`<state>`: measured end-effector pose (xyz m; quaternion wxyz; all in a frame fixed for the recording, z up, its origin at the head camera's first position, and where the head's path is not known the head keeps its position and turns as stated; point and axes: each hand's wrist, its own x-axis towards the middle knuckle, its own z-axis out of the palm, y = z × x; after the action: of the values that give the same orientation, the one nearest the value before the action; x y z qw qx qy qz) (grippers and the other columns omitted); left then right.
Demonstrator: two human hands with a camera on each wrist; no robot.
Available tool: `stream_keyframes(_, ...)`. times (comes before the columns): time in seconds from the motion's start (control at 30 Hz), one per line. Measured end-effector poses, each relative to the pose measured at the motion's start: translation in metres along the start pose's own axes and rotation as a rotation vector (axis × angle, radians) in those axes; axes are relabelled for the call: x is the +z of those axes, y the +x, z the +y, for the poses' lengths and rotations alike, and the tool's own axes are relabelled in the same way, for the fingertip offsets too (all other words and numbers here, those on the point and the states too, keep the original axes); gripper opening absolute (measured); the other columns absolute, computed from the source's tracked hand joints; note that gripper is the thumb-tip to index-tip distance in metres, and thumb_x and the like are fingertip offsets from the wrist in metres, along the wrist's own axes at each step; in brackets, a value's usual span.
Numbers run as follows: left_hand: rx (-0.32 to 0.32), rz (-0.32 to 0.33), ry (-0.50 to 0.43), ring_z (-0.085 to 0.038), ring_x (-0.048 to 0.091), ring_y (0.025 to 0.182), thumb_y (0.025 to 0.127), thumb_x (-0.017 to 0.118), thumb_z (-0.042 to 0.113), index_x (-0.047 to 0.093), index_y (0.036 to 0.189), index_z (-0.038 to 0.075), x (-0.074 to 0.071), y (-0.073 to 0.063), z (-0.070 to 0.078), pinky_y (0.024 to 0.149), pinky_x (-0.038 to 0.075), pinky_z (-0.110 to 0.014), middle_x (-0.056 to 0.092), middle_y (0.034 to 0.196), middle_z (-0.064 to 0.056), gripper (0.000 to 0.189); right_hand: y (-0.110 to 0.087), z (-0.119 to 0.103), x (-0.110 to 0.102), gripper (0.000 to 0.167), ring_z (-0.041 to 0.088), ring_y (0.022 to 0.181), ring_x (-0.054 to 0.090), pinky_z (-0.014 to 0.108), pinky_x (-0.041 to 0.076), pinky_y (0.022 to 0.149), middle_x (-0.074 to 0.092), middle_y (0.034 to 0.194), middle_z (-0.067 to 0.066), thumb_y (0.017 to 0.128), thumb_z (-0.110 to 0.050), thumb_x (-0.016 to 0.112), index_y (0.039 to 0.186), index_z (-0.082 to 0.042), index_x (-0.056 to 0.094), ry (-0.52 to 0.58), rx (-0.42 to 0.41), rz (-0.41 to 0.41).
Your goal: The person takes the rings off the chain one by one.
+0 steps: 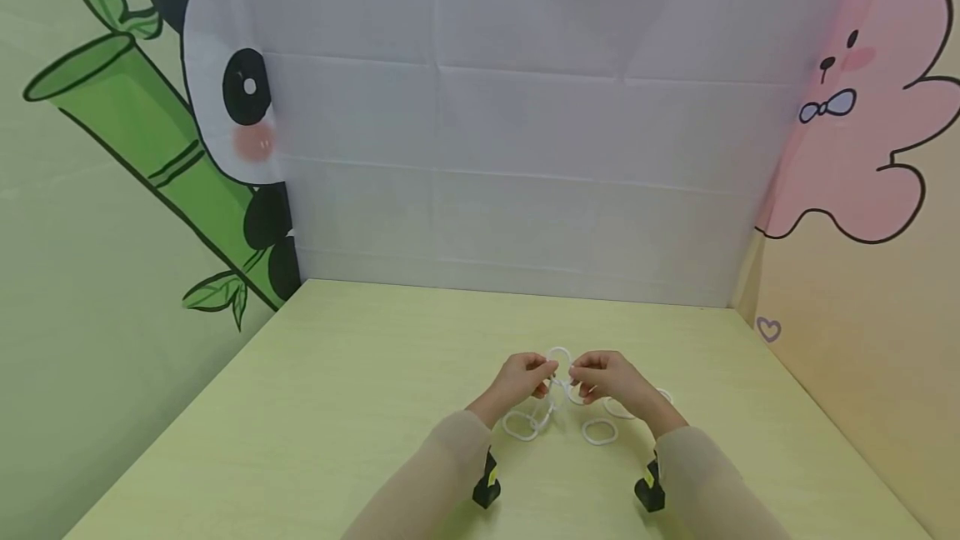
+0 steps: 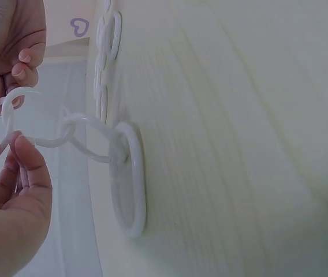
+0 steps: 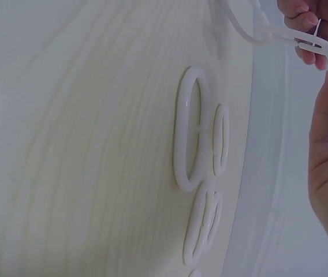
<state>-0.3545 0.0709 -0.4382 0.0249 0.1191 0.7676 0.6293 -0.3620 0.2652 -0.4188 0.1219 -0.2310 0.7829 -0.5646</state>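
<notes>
White rings (image 2: 25,90) — several lifted between left hand (image 1: 522,375) and right hand (image 1: 611,373), others down on the pale desk (image 1: 300,440). Closest in, two long sleeves (image 1: 427,482), with a black wrist camera (image 1: 486,490) under each cuff, presumably strapped there for a view of the fingerwork. Beyond them, flat on the desk, a loose ring (image 1: 600,443); to its left, the lower end of a linked chain (image 1: 517,439), perhaps down on the surface to take weight off the raised part. More rings (image 1: 618,417) near the right forearm (image 1: 651,408), probably placed there for easy reach. Farther on, above the desk, both hands face to face, each with thumb and fingertips pinched on white ring — likely so close together for working at one shared joint, and so high for finger room underneath. (Which ring in which hand? Cannot tell, with fingertips over the grips.) Just past them, a ring's rounded end (image 1: 558,348), tilt unclear. At the back, a creased white sheet (image 1: 487,123), apparently hung as a plain backdrop, between side walls (image 1: 75,273) with a panda (image 1: 213,73) and a pink animal (image 1: 885,132).
</notes>
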Motion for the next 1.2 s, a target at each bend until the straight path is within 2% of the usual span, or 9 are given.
stream_keyframes(0.33,-0.02,-0.015,0.006,-0.009,0.052,0.058,0.094,0.054,0.027,0.062,0.097,-0.007,0.001,-0.003,-0.002,0.058,0.051,-0.024,0.061,0.082,-0.013,0.035,0.001,0.001,0.001,0.035,0.016,0.067,0.056,0.032,0.053,0.063,0.059,0.083,0.009,0.092,-0.017,0.059,0.102,0.016,0.052,0.021,-0.005,0.011)
stream_keyframes(0.6,-0.016,-0.028,0.017,-0.011,0.052,0.058,0.098,0.048,0.021,0.059,0.093,-0.014,-0.001,-0.025,0.026,0.061,0.052,-0.028,0.06,0.088,-0.02,0.036,0.0,0.0,0.003,0.027,0.017,0.069,0.056,0.032,0.053,0.063,0.057,0.084,0.017,0.091,-0.017,0.059,0.099,0.009,0.055,0.044,-0.006,0.034)
stream_keyframes(0.7,-0.023,-0.032,0.019,-0.011,0.053,0.059,0.098,0.047,0.023,0.059,0.092,-0.013,-0.001,-0.023,0.021,0.062,0.052,-0.028,0.061,0.088,-0.018,0.039,-0.001,-0.001,0.003,0.03,0.018,0.069,0.056,0.032,0.053,0.064,0.056,0.086,0.019,0.091,-0.017,0.059,0.101,0.011,0.054,0.048,-0.003,0.04)
stream_keyframes(0.9,-0.038,-0.056,0.025,-0.01,0.054,0.059,0.097,0.047,0.031,0.059,0.089,-0.01,0.001,-0.009,-0.002,0.059,0.052,-0.026,0.063,0.088,-0.011,0.043,-0.002,-0.001,0.004,0.03,0.017,0.069,0.057,0.032,0.053,0.064,0.055,0.091,0.023,0.092,-0.017,0.058,0.102,0.01,0.054,0.054,0.004,0.067)
stream_keyframes(1.07,-0.08,-0.119,0.005,-0.012,0.056,0.061,0.097,0.047,0.034,0.06,0.097,-0.008,-0.001,-0.007,-0.004,0.061,0.052,-0.026,0.063,0.091,-0.013,0.044,-0.001,0.001,0.002,0.032,0.018,0.07,0.057,0.032,0.053,0.065,0.057,0.091,0.02,0.092,-0.019,0.058,0.104,0.011,0.053,0.052,0.008,0.076)
stream_keyframes(1.2,-0.084,-0.135,0.007,-0.012,0.057,0.063,0.096,0.05,0.03,0.06,0.103,-0.008,-0.002,-0.007,-0.004,0.062,0.052,-0.026,0.063,0.091,-0.011,0.04,-0.001,0.003,0.0,0.032,0.018,0.071,0.057,0.032,0.053,0.066,0.058,0.089,0.015,0.093,-0.018,0.057,0.106,0.012,0.052,0.06,0.012,0.083)
